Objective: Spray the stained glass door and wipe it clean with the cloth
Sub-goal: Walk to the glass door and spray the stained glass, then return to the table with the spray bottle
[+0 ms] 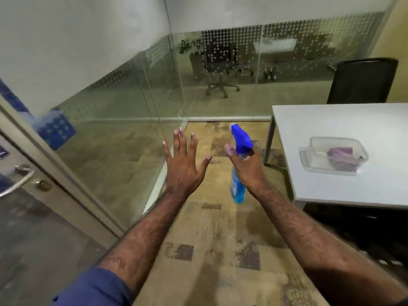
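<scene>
While left hand [184,166] spreads, right hand [248,167] grips btl [239,164].

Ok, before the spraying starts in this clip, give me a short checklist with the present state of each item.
1. Blue spray bottle gripped in right hand: ok.
2. Nozzle aimed at the glass door: not ok, it points ahead, away from the door at the left.
3. Left hand free for the cloth: ok, open and empty.
4. Purple cloth to hand: not ok, it lies in the clear plastic tub on the white table.
5. Stains on the door located: cannot tell.
6. Liquid left in the bottle: ok, blue liquid visible.
</scene>
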